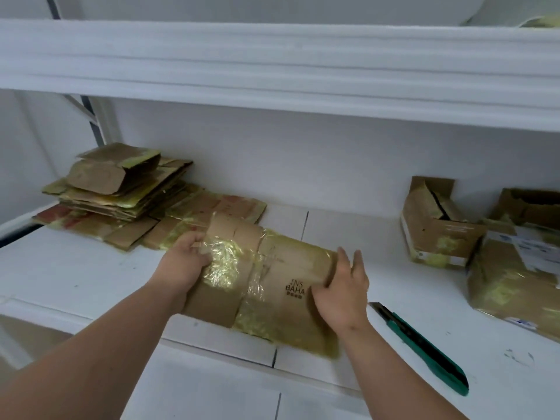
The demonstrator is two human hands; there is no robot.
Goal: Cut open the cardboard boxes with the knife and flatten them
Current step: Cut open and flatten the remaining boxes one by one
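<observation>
Cardboard, brown and scuffed, makes up the flattened box (260,286) lying in the middle of the white shelf (91,268). Wide bands of glossy yellowish tape cross it, wrinkled and shining, and dark printed lettering sits near its right side. The left hand (181,262) grips its far left edge, fingers curled over the cardboard. The right hand (342,286) rests against the right edge with its fingers straight and spread, holding nothing. Just right of that hand, near the front of the shelf, lies the knife (424,350), a green-handled utility cutter, touched by neither hand. At the far left a stack of flattened boxes (121,189) sits on larger flat sheets. At the right stand unflattened boxes: a small torn one (436,225) and, beside it, a larger taped one (515,277) with a white label.
</observation>
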